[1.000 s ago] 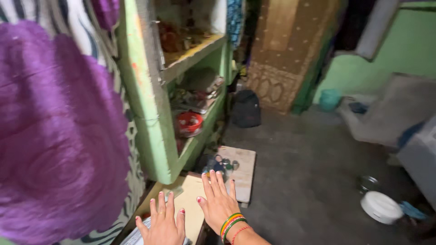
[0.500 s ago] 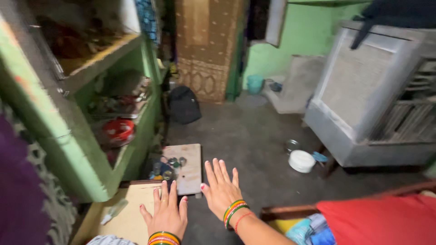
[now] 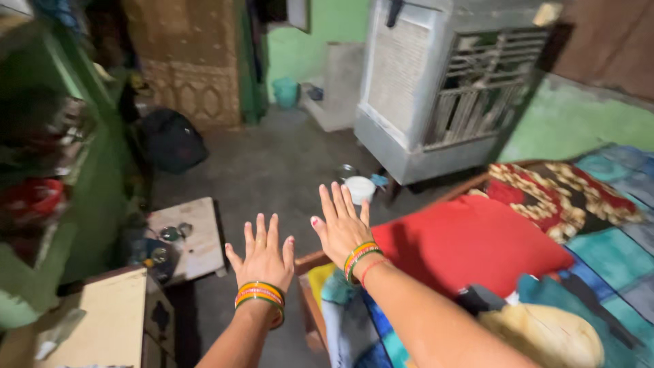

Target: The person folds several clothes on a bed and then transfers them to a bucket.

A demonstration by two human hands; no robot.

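Note:
My left hand is held out flat in the air, palm down, fingers spread, holding nothing. It hovers over the dark floor beside a small wooden cabinet. My right hand is stretched out the same way, empty, above the corner of a bed frame. Both wrists carry coloured bangles. A red pillow lies on the bed just right of my right hand.
A low wooden board with small jars stands on the floor ahead left. Green shelves fill the left side. A grey air cooler stands ahead right, with a white lidded bowl near it. A dark bag lies further back.
The view has swung right: the shelves slid to the left edge and the bed and cooler came in. Both hands stayed spread and rose off the cabinet top into the air.

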